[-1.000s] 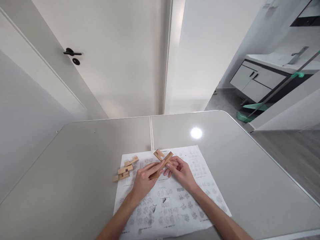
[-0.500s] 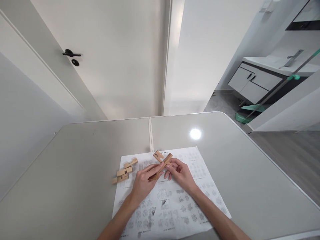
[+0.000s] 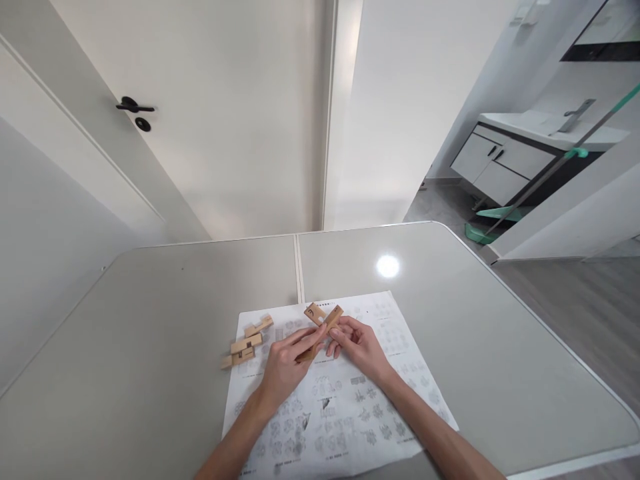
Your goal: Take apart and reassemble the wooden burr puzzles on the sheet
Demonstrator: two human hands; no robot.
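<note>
Two wooden puzzle pieces are crossed between my hands above the printed sheet. One notched wooden piece with a dark mark slants up to the left; the other wooden piece slants up to the right across it. My left hand is closed around the lower part of the crossed pieces, its fingers lying along them. My right hand pinches the right side of them with thumb and fingertips. Left of my left hand, several loose notched wooden pieces lie in a staggered row on the sheet's left edge.
The sheet lies on a grey table with a pale seam running to its far edge. Behind the table stands a white door with a black handle. A washbasin cabinet is at the right back.
The whole view has shifted slightly, so things appear a little further left. Both hands keep the same hold on the crossed wooden pieces.
</note>
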